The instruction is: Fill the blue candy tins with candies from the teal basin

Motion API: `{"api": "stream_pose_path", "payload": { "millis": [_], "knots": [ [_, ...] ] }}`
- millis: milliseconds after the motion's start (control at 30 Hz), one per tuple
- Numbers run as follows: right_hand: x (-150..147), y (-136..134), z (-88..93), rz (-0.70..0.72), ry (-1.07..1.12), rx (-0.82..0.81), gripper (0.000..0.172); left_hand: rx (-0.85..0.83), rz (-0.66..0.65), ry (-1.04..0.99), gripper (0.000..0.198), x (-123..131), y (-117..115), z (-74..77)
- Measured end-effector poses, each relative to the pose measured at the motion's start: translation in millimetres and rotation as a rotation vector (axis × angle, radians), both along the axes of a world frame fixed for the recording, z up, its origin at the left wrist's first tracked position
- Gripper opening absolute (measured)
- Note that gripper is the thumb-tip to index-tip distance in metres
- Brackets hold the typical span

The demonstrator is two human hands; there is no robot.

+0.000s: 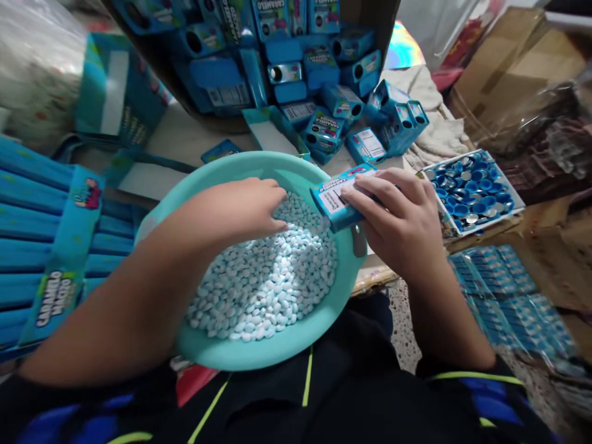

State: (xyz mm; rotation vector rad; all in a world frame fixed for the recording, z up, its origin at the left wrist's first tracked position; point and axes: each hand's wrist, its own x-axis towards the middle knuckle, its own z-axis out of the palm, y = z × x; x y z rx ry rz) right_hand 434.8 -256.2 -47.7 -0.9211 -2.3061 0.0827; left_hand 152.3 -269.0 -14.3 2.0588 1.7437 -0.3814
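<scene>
A turquoise plastic basin (pixel 340 296) sits against my body, holding a thick layer of small pale-blue candies (pixel 268 296). My left hand (pixel 256 206) reaches across it, low over the candies near the far side. Its thumb and index finger are apart, with candies showing between them; the other fingertips are hidden. Over the basin's right rim, my right hand (pixel 400 216) grips a small blue candy box (pixel 340 194) between thumb and fingers. The box lies tilted, its end pointing toward the basin, and its printed label faces up.
Behind the basin, a large carton (pixel 393 18) spills many small blue boxes (pixel 324 131) onto the table. Blue display boxes (pixel 60 246) stand at left. On the right are a tray of blue caps (pixel 476 191), plastic-wrapped blue packs (pixel 509 296) lower down, and brown cartons (pixel 504 61).
</scene>
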Motion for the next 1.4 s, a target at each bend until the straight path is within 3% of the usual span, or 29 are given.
{"api": "stream_pose_path", "payload": {
  "millis": [200, 433, 533, 633, 800, 967, 1100, 1267, 1400],
  "knots": [
    [2, 7, 4.2, -0.022, -0.089, 0.183, 0.048, -0.136, -0.056, 0.067, 0.059, 15, 0, 1.3],
    [11, 7, 10.6, -0.040, -0.157, 0.101, 0.039, -0.160, -0.087, 0.017, 0.062, 19, 2, -9.1],
    [15, 8, 3.9, -0.085, -0.055, 0.095, 0.034, -0.153, -0.114, 0.013, 0.060, 23, 2, -12.0],
    [18, 21, -21.5, -0.116, 0.193, 0.058, 0.037, -0.154, -0.135, 0.032, 0.059, 27, 3, -11.4],
    [19, 51, -84.3, -0.155, 0.536, -0.130, 0.055, -0.155, -0.118, 0.089, 0.049, 29, 4, -8.3],
    [11, 58, -119.7, -0.111, 0.581, -0.383, 0.051, -0.169, -0.133, 0.063, 0.036, 31, 5, -11.1],
    [14, 57, -121.3, -0.080, 0.652, -0.320, 0.065, -0.176, -0.192, 0.019, 0.029, 29, 9, -19.5],
    [25, 62, -110.6, -0.277, 0.582, -0.298, 0.074, -0.219, -0.233, -0.013, 0.022, 14, 12, -30.8],
    [24, 61, -105.1, -0.327, 0.461, -0.331, 0.076, -0.265, -0.185, 0.028, 0.016, 14, 12, -26.1]
  ]
}}
